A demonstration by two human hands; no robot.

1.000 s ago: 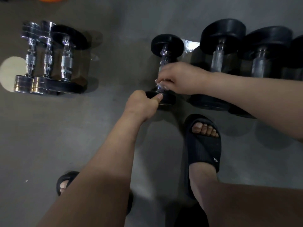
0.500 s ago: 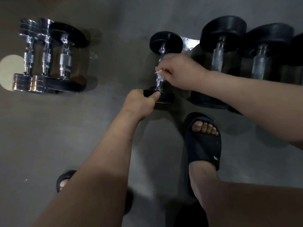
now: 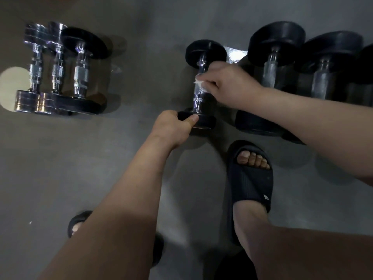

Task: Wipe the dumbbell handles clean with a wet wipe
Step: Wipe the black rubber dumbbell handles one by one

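Work is on the small black dumbbell (image 3: 198,96), which lies on the floor (image 3: 80,178) between two groups of weights. At the far end of its knurled chrome handle (image 3: 197,102) the right grip (image 3: 232,85) pinches the wet wipe (image 3: 199,83) against the bar. The left grip (image 3: 171,128) curls over the near end plate (image 3: 203,121), thumb on the rim, steadying it.

To do this well, I judge, wrap the wipe round the bar, draw it the whole length toward the near plate, and roll the weight with the left grip to reach the underside.

The larger black dumbbells (image 3: 272,67) sit just beside it on the right and may crowd the wiping wrist. Another three dumbbells (image 3: 57,75) lie well apart on the left. A foot in a black slide (image 3: 250,182) stands near the plate, where a rolling weight could reach it.
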